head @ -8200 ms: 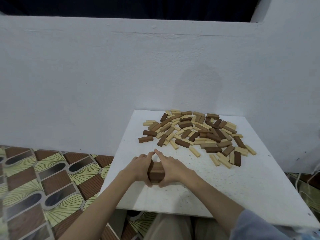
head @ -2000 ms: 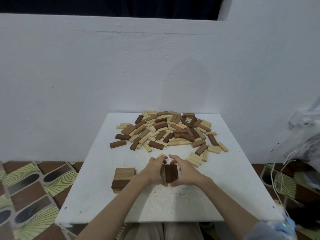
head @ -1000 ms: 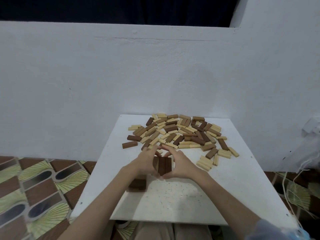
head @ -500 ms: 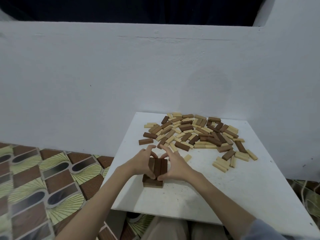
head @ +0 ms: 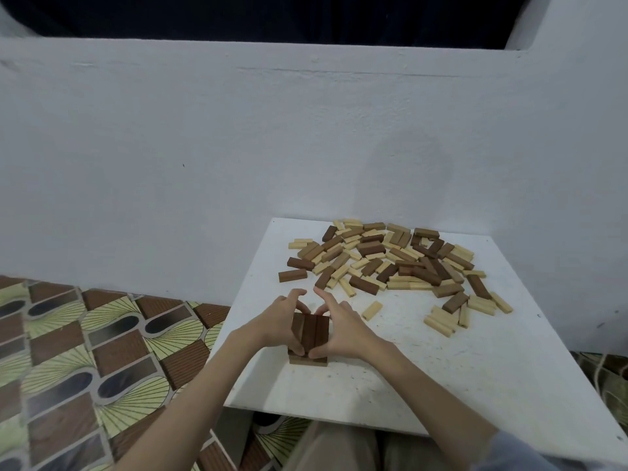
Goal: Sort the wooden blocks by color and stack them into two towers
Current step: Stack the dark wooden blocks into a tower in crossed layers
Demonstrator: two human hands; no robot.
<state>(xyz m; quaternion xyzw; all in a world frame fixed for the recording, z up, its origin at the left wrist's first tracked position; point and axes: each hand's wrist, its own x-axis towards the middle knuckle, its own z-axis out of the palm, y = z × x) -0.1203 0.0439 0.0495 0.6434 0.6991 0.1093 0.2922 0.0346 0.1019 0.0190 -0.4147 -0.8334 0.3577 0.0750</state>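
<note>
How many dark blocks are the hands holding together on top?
3. They lie side by side as the top layer, between the left hand and right hand, above the tower's lower layer.

Block pile (head: 397, 263) lies behind stack (head: 310, 334) on table (head: 441, 375).

Dark brown stack (head: 310, 334) near the front-left of the white surface (head: 441, 368): top layer is three dark blocks side by side, long axes running away from the camera, sitting on a lower layer (head: 307, 360) laid crosswise; layer count probably two or three, sides are hidden. Behind it, a loose pile of mixed dark and light blocks (head: 390, 263) lies flat, unsorted, at the far side. One light block (head: 371, 310) lies apart, between pile and stack.
</note>
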